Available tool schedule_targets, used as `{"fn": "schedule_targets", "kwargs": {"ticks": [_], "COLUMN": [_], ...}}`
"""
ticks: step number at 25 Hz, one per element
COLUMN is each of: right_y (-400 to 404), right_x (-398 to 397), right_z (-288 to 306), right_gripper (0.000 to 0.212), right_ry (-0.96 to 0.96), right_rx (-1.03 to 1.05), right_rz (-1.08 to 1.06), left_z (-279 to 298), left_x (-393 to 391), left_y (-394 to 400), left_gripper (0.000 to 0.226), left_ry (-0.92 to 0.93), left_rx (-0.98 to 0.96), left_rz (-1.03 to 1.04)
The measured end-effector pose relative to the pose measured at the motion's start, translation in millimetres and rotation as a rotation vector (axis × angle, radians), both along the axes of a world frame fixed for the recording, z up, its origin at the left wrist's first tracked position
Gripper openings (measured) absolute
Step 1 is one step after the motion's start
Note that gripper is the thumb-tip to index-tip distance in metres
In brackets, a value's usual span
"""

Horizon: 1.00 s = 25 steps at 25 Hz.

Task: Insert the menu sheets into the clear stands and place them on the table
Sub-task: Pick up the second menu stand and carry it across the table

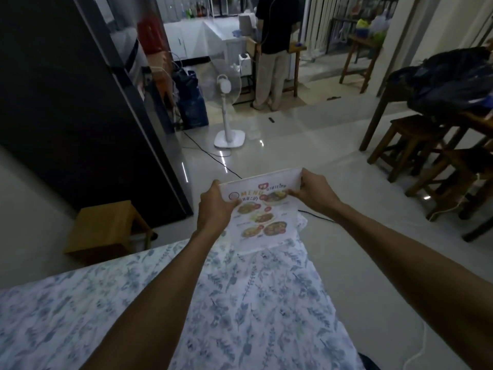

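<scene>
A: From the head view, your left hand (214,209) gripped the left edge of the menu sheet (260,209), thumb laid across its printed face near the top corner, fingers curled behind it.

B: And your right hand (310,190) pinched the sheet's upper right corner, thumb on top, fingers tucked under. Both arms were stretched well forward.

A: You held the sheet tilted, top edge away from you, its lower edge just over the far corner of the table (160,303) with the blue floral cloth. Whether a clear stand already wrapped it, I couldn't tell; the top edge looked thick and glossy.

B: Beyond it, a white pedestal fan (228,113) stood on the tiled floor, a wooden stool (106,228) sat left of the table, and another person (272,54) stood far back.
</scene>
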State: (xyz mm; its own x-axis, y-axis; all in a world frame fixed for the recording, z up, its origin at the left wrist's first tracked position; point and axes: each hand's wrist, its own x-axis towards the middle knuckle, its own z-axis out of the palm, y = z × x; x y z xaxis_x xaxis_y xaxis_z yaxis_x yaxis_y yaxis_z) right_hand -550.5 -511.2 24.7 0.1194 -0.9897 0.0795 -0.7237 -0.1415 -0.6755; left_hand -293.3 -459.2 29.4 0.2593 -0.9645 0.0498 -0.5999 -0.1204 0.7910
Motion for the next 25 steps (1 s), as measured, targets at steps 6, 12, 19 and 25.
{"fn": "schedule_targets", "kwargs": {"ticks": [6, 12, 19, 25], "right_y": [-53, -78, -83, -82], "right_x": [1, 11, 6, 5], "right_z": [-24, -45, -67, -81], "right_gripper": [0.053, 0.045, 0.030, 0.041], "right_ry": [-0.032, -0.056, -0.074, -0.128], "right_rx": [0.021, 0.035, 0.175, 0.262], "right_rz": [0.076, 0.056, 0.088, 0.070], "left_z": [-15, -30, -48, -62], "left_x": [-1, 12, 10, 11], "left_y": [-41, -64, -62, -63], "left_gripper": [0.043, 0.056, 0.070, 0.061], "left_ry": [-0.055, -0.043, 0.008, -0.030], "left_rx": [0.031, 0.028, 0.029, 0.076], "left_rz": [0.036, 0.023, -0.007, -0.013]}}
